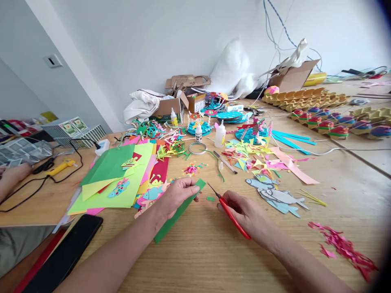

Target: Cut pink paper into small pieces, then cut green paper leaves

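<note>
My left hand (179, 196) pinches a long green paper strip (174, 221) near its upper end, and the strip slants down past my wrist. In my right hand (241, 209) are red-handled scissors (229, 217), their tips just right of the strip's end and apart from it. Below the tips a small cut green piece (210, 198) lies on the table. Grey and blue paper fish (276, 195) lie beyond my right hand. Left of my left hand are colourful paper fish cutouts (152, 192). A little heap of tiny paper bits (192, 169) sits ahead.
Coloured paper sheets (106, 165) are stacked on the left, near a black phone (73, 244). Glue bottles (220, 136), yellow-green scraps (250, 150) and a craft knife (225, 162) lie ahead. Pink shreds (345, 246) are at right. Another person's hand (14, 179) shows at far left.
</note>
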Demonstrator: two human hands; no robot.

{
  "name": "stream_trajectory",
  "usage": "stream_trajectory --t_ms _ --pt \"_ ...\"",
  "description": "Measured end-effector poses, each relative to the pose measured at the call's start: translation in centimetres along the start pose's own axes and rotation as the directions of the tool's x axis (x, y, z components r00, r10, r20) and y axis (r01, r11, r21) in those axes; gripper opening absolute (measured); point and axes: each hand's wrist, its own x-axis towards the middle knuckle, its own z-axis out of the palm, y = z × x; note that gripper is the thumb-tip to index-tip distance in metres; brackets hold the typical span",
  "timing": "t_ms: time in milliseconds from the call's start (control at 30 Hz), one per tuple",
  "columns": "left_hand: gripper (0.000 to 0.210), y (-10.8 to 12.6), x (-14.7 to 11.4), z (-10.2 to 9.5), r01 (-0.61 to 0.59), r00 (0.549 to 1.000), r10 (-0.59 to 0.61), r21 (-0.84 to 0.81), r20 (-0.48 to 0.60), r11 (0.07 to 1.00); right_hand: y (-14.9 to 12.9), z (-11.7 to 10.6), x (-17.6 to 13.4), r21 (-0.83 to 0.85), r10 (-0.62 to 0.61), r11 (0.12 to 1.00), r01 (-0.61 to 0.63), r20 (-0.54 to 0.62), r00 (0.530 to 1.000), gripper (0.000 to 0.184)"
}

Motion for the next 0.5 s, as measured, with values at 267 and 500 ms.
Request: stream_trajectory --t_ms 267,500 --pt "0.016 -0.3 -0.1 0.3 0.048 0.997 -0.048 0.014 0.055 0.999 -0.2 0.3 -0.2 -0.082 -0.021 0.996 0.025 0.052 0.998 0.028" --pt "0.017 -1.0 0.0 0.5 0.052 0.995 -0.054 0.02 0.088 0.998 0.0 0.4 -0.1 -0.072 -0.044 0.996 0.047 0.05 0.998 0.028"
